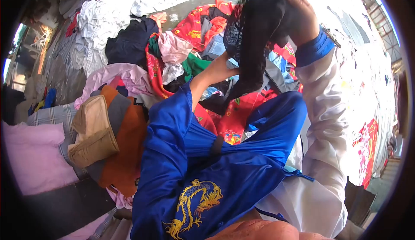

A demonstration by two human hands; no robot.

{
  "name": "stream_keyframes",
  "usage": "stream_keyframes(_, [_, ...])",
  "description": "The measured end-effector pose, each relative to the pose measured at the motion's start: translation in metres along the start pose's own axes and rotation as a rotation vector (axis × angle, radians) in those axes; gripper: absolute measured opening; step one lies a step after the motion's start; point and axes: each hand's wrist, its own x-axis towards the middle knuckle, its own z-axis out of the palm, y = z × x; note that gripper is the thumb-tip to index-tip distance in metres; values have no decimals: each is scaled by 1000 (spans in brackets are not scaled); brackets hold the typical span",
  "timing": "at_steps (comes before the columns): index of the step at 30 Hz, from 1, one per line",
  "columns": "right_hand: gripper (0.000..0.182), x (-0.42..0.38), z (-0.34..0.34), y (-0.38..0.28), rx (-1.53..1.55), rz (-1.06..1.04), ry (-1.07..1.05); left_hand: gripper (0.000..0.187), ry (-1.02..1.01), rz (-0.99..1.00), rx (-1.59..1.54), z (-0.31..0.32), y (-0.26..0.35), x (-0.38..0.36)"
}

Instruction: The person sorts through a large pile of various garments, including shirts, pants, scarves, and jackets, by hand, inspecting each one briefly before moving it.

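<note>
A black garment [259, 28] with a lacy part hangs in the air in front of me, over a pile of mixed clothes. My right hand [302, 17] grips it near its top, with the fingers partly behind the dark cloth. My left hand [222, 67] reaches to its lower left side, and the fingers there are hidden by the fabric. Below the black garment lie red patterned cloths [244, 114]. Left of it are a green cloth [194, 66] and a pale pink cloth [173, 47].
Folded brown cloth [93, 132] lies on orange and grey clothes at the left, beside a pink cloth [36, 158]. A dark navy garment [132, 41] and white clothes [101, 21] are at the upper left. White fabric [363, 93] spreads along the right.
</note>
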Motion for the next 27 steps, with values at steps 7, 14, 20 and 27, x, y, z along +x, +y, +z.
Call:
stream_keyframes(7, [25, 33, 14, -83, -1034, -914, 84, 87, -250, 36, -444, 31, 42, -6])
stream_keyframes(14, [16, 24, 43, -117, -272, -154, 279, 46, 55, -48, -645, 28, 44, 6])
stream_keyframes(20, [28, 38, -73, -47, -1174, -167, 433, 43, 419, -164, -661, -53, 25, 23])
stream_keyframes(27, [35, 43, -199, 27, -1085, 159, 600, 28, 603, -280, -658, -132, 12, -11])
